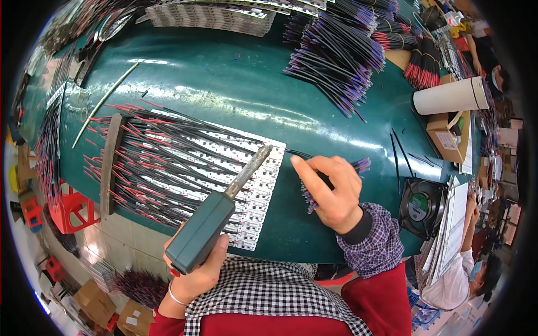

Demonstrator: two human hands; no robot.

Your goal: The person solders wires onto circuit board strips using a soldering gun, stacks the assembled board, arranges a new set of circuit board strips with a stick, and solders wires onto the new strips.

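My left hand [195,274] is closed around the dark green handle of a soldering iron [203,231]. Its worn metal tip rests at the upper right corner of a white circuit board panel [253,232], or just above it. Rows of black and red wires [179,159] run leftward across that panel, under a dark bar [110,168] that lies over them. Beside the panel's right edge, my right hand [334,193] is closed on a bunch of short black wires [361,165] with purple-blue ends. One wire reaches from its fingertips toward the iron's tip; the palm hides most of the bunch.
Loose black wires [330,64] are heaped at the far side, near stacked board panels [210,21]. To the right are a black fan [423,207], a white cylinder [448,96] and a cardboard box [448,137]. Another person [457,280] sits at the right edge.
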